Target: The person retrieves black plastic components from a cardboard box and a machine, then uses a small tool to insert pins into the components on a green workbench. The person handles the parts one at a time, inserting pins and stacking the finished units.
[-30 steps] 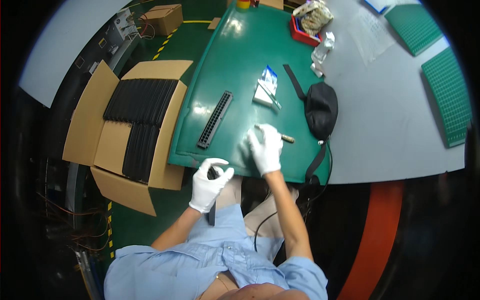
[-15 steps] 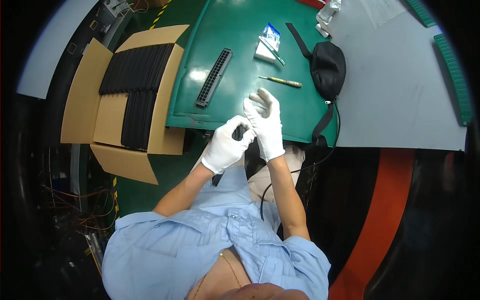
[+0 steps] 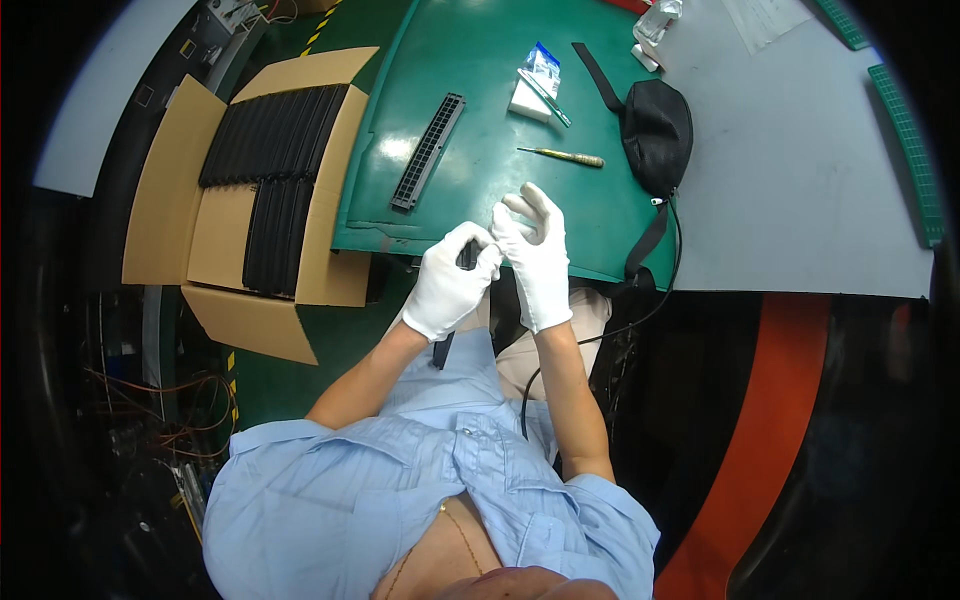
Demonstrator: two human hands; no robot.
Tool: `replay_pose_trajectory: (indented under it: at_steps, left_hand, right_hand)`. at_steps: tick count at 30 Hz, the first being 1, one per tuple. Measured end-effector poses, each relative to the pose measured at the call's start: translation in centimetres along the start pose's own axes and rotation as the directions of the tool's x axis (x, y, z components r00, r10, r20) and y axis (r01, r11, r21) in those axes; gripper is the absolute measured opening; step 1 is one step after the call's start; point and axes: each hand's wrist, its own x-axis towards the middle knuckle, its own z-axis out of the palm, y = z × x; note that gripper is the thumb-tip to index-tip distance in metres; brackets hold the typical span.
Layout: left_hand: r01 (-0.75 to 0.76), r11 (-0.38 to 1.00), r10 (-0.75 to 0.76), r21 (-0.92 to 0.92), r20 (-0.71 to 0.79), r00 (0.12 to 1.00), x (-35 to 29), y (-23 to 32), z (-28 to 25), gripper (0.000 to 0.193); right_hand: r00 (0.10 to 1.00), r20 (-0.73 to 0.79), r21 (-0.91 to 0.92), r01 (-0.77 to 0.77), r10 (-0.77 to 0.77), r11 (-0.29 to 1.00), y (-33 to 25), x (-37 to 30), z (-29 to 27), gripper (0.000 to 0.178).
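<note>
White-gloved, my left hand (image 3: 449, 287) is closed around a narrow black bar (image 3: 442, 352), whose lower end shows below the wrist; the glove hides most of its length. My right hand (image 3: 537, 256), also gloved, is just to the right, its fingers curled toward the thumb beside the left fingertips. Anything small between those right fingers is hidden. Beyond the hands, a long dark slotted plastic strip (image 3: 428, 152) lies slantwise on the green table mat (image 3: 480, 150). A screwdriver (image 3: 562, 157) with a yellowish handle rests to the right of it.
At the left stands an open cardboard box (image 3: 222, 240) packed with black strips. A small white-and-blue packet (image 3: 531, 100) with a pen-like green tool (image 3: 545, 98) lies farther back. A black pouch (image 3: 656, 138) with straps and a cable lies right, beside the grey tabletop (image 3: 790, 180).
The black bar has tilted, and more of its lower end shows below my left wrist. My left hand has shifted slightly up; the right fingers have lowered a little.
</note>
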Motion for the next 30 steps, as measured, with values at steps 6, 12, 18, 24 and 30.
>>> replay_pose_trajectory:
  at_steps: [6, 12, 18, 24, 30]
  left_hand:
    - [0.001, 0.998, -0.001, 0.061, -0.010, 1.000, 0.0, -0.6, -0.4, 0.009]
    - [-0.051, 0.996, 0.047, 0.077, 0.042, 0.998, -1.3, -0.8, 1.0, 0.007]
    - [-0.146, 0.988, 0.138, 0.059, 0.126, 0.982, -1.9, -0.4, 1.3, 0.030]
    - [-0.170, 0.977, 0.143, 0.128, 0.201, 0.969, -2.5, -1.3, 1.8, 0.021]
    - [-0.127, 0.990, 0.137, -0.068, 0.163, 0.977, -2.3, -0.3, 1.7, 0.006]
  right_hand:
    - [1.000, -0.013, -0.025, 0.002, -0.003, 1.000, -0.3, -0.8, 0.5, 0.074]
    - [0.994, -0.073, -0.091, 0.073, -0.080, 0.993, -0.1, -0.1, 0.4, 0.080]
    - [0.991, -0.035, 0.248, -0.113, 0.126, 0.962, 1.4, 1.1, -0.5, 0.073]
    - [0.965, 0.002, 0.383, -0.244, 0.263, 0.891, 2.5, 1.4, -0.9, 0.069]
    - [0.972, 0.088, 0.438, -0.234, 0.217, 0.868, 1.6, 0.5, -0.9, 0.076]
